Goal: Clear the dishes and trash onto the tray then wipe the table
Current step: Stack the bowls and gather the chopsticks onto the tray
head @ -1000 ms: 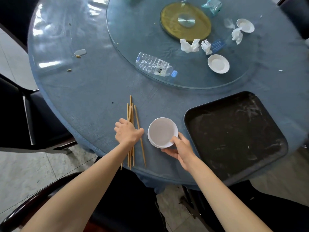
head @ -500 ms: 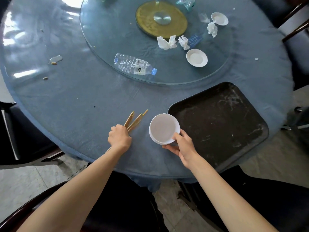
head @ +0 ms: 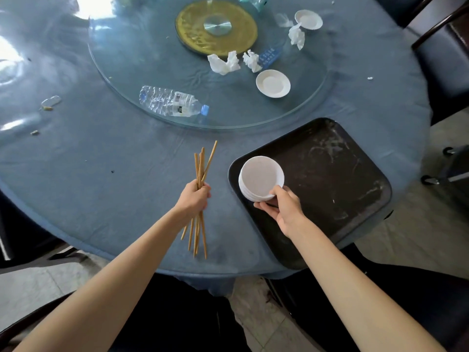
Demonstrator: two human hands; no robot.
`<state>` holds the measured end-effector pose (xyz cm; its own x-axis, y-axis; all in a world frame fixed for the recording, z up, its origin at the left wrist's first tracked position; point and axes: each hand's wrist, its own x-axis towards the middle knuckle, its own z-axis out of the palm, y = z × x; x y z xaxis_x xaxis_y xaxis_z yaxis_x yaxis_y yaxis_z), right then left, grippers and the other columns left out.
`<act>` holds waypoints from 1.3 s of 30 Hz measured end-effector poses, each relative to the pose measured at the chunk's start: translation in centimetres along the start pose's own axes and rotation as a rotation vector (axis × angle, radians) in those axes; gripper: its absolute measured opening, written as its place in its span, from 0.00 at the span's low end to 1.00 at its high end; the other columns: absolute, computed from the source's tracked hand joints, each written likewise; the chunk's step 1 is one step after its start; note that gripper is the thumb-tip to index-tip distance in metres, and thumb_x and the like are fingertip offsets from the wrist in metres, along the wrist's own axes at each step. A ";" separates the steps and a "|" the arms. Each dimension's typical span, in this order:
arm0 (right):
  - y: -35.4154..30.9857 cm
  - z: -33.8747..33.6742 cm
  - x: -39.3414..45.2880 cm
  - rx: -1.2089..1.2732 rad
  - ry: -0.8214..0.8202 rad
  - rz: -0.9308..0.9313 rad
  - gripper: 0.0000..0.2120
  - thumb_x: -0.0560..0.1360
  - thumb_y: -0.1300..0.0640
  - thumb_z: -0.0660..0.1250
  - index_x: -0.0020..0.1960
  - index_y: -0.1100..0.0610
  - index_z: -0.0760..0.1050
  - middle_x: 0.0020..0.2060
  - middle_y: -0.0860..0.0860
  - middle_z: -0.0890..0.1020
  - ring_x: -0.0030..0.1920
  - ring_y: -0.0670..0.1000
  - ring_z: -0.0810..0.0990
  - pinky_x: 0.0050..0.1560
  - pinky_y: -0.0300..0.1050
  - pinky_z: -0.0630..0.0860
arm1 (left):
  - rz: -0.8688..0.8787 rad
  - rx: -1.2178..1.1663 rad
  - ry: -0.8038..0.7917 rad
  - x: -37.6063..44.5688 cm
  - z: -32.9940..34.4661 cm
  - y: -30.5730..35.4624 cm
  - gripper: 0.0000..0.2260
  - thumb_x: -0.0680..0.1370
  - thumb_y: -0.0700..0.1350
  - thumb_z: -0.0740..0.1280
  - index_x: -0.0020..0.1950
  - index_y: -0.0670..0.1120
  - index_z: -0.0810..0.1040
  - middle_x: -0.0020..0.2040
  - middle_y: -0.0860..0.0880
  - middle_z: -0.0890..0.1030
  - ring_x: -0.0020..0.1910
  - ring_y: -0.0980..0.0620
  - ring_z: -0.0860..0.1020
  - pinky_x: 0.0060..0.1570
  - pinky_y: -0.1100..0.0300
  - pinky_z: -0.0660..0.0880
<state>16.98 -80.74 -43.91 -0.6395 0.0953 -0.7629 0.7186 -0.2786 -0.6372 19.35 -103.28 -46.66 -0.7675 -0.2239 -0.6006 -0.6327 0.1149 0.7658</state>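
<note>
The left hand (head: 194,199) is curled tight round a bundle of wooden chopsticks (head: 200,196), their ends fanning out above and below the fist, over the blue tablecloth (head: 101,174). Just to its right, the right hand (head: 281,208) pinches a stack of white bowls (head: 260,180) by the near rim, thumb on top, over the near-left corner of the black tray (head: 330,179).

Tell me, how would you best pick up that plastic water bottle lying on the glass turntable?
Grip the water bottle round its ribbed middle, coming down from above. It lies on its side on the glass turntable, blue cap toward the tray, so the long round body is the widest exposed part; the cap end probably gives too little to hold.
</note>
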 end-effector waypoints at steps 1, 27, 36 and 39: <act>-0.2 -0.2 0.4 0.013 0.003 0.007 0.16 0.78 0.63 0.61 0.65 0.57 0.76 0.60 0.66 0.80 0.50 0.67 0.86 0.37 0.42 0.82 | -0.003 -0.005 0.004 0.2 0.5 0.1 0.05 0.82 0.40 0.58 0.49 0.43 0.73 0.39 0.46 0.74 0.30 0.50 0.70 0.29 0.61 0.69; 2.4 4.3 -3.7 -0.695 -0.290 -0.537 0.19 0.81 0.50 0.68 0.69 0.56 0.76 0.58 0.47 0.84 0.57 0.42 0.81 0.59 0.38 0.78 | 0.278 -0.092 0.024 -2.5 3.6 -1.5 0.09 0.85 0.44 0.58 0.48 0.41 0.71 0.36 0.45 0.72 0.30 0.52 0.77 0.35 0.53 0.78; 1.4 9.1 -3.2 -0.700 -0.422 -0.571 0.08 0.80 0.53 0.69 0.57 0.53 0.75 0.46 0.46 0.83 0.50 0.48 0.83 0.60 0.49 0.78 | 0.482 -0.051 -0.012 -4.3 3.5 -0.8 0.13 0.80 0.39 0.60 0.63 0.45 0.76 0.48 0.46 0.83 0.49 0.51 0.82 0.47 0.46 0.80; 1.0 10.0 -4.2 -0.703 -0.503 -0.668 0.10 0.83 0.55 0.63 0.64 0.51 0.73 0.49 0.45 0.83 0.57 0.47 0.82 0.66 0.47 0.75 | 0.568 -0.022 0.069 -4.5 2.6 -0.2 0.12 0.82 0.37 0.59 0.64 0.43 0.74 0.49 0.51 0.82 0.50 0.57 0.82 0.50 0.57 0.80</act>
<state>17.66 -90.94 -40.25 -0.8821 -0.4220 -0.2093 0.0779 0.3075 -0.9483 22.68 -99.74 -44.69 -0.9775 -0.1961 -0.0774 -0.1200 0.2154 0.9691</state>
